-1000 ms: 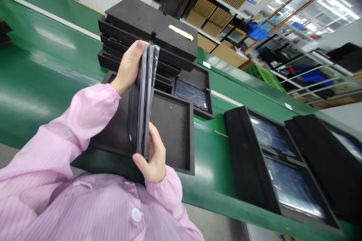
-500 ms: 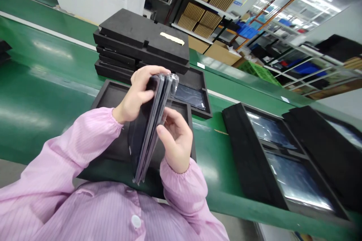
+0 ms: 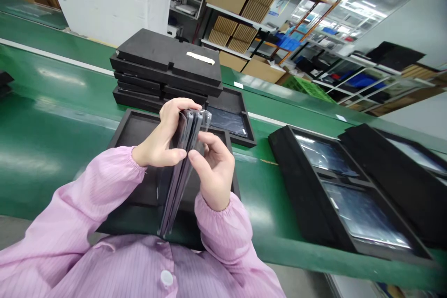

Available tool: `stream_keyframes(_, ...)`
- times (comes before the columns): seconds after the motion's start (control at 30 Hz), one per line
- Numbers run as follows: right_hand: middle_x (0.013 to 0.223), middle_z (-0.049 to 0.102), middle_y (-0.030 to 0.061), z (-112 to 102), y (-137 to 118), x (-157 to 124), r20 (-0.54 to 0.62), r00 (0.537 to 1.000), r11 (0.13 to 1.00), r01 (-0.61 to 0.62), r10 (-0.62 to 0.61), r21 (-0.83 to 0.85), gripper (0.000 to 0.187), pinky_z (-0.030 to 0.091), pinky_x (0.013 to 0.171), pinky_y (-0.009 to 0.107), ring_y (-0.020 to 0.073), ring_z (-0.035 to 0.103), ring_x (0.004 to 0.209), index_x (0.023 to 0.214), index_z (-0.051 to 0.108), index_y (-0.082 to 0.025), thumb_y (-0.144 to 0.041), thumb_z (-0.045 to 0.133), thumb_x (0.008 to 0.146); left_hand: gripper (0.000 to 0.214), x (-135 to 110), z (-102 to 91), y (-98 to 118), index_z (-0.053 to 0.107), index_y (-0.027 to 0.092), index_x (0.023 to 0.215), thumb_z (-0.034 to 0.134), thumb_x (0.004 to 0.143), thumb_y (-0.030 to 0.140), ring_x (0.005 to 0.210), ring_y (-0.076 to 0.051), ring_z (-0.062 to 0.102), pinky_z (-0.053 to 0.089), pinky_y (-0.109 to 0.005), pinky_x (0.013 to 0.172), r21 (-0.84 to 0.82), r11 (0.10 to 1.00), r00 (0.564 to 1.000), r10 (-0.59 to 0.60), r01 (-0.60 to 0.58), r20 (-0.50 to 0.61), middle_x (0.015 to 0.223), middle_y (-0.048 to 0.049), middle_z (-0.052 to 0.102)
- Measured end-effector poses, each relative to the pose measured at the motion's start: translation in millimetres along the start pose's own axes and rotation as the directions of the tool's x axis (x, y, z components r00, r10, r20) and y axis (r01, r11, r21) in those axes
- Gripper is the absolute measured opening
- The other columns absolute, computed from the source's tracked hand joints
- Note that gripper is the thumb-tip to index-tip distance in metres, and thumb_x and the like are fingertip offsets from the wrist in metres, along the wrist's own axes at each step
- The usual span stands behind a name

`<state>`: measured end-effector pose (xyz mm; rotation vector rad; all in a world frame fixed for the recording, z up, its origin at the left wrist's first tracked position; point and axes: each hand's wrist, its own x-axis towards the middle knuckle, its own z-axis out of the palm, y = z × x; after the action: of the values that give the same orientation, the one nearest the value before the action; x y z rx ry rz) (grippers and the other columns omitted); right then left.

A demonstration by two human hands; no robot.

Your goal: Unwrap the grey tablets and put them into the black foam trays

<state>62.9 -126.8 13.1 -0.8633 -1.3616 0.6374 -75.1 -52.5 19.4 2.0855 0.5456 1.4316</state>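
Observation:
Two thin dark tablets [image 3: 179, 172] in clear plastic film stand on edge side by side in front of my chest. My left hand [image 3: 162, 137] grips them from the left, with its fingers over the upper end and its thumb on the near edge. From the right, my right hand [image 3: 216, 167] holds them, its thumb tip on the edge close to the left thumb and its fingers behind. Below them lies a black foam tray [image 3: 138, 125] with recessed compartments, partly hidden by my arms and the tablets.
Behind is a stack of black foam trays [image 3: 146, 51] bearing a strip of tape. An open tray with a film-wrapped tablet [image 3: 226, 121] lies beside it. On the right, black trays [image 3: 289, 186] hold shiny wrapped tablets [image 3: 363, 214]. All rest on a green workbench [image 3: 45, 163].
My left thumb has moved down and right along the tablets' edge, close to my right thumb. My head view has shifted slightly; both hands still hold the tablets.

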Motion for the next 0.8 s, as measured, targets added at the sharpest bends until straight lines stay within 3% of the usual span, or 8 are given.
stream_keyframes(0.13, 0.096, 0.069, 0.0004, 3, -2, 0, -0.03, 0.998, 0.998, 0.047, -0.048, -0.031, 0.016, 0.05, 0.091, 0.037, 0.0187, 0.065, 0.094, 0.096, 0.066, -0.025, -0.022, 0.07, 0.081, 0.07, -2, 0.7, 0, 0.042, 0.021, 0.125, 0.05, 0.075, 0.07, 0.117, -0.034, 0.047, 0.04, -0.053, 0.1, -0.004, 0.994, 0.993, 0.114, -0.114, 0.031, 0.123, -0.0137, 0.048)
stream_keyframes(0.43, 0.084, 0.068, -0.001, 2, -15, 6, -0.058, 0.998, 0.999, 0.021, -0.024, -0.05, 0.008, 0.05, 0.084, 0.034, 0.0172, 0.064, 0.084, 0.082, 0.061, -0.022, -0.024, 0.069, 0.081, 0.068, -5, 7.0, 8, 0.046, 0.022, 0.121, 0.048, 0.076, 0.072, 0.116, -0.034, 0.048, 0.039, -0.052, 0.099, -0.041, 0.997, 0.998, 0.07, -0.07, 0.006, 0.122, -0.013, 0.049)
stream_keyframes(0.63, 0.075, 0.065, -0.0031, 1, -18, 10, -0.022, 1.0, 0.999, -0.013, 0.012, -0.037, 0.013, 0.049, 0.078, 0.032, 0.0154, 0.061, 0.074, 0.076, 0.059, -0.022, -0.028, 0.069, 0.081, 0.053, -8, 11.5, 9, 0.052, 0.023, 0.116, 0.054, 0.08, 0.062, 0.113, -0.031, 0.049, 0.039, -0.047, 0.097, -0.139, 0.989, 0.997, 0.043, -0.05, -0.058, 0.119, -0.0105, 0.052)
stream_keyframes(0.73, 0.094, 0.067, 0.0013, 7, 4, 5, -0.01, 1.0, 0.994, 0.02, -0.019, 0.11, 0.028, 0.05, 0.086, 0.036, 0.02, 0.064, 0.091, 0.094, 0.062, -0.024, -0.047, 0.069, 0.081, 0.049, -10, 10.2, 8, 0.058, 0.023, 0.113, 0.061, 0.077, 0.056, 0.111, -0.029, 0.05, 0.039, -0.043, 0.098, -0.257, 0.965, 0.994, 0.029, -0.055, -0.103, 0.116, -0.0088, 0.054)
stream_keyframes(0.8, 0.119, 0.064, 0.0057, 13, 29, 1, -0.01, 0.997, 0.962, -0.065, 0.071, 0.266, 0.051, 0.048, 0.096, 0.04, 0.0241, 0.061, 0.111, 0.118, 0.057, -0.027, -0.06, 0.065, 0.08, 0.047, -10, 5.2, 7, 0.062, 0.023, 0.108, 0.065, 0.073, 0.053, 0.107, -0.027, 0.05, 0.04, -0.041, 0.097, -0.384, 0.921, 0.992, 0.02, -0.068, -0.127, 0.11, -0.0078, 0.055)
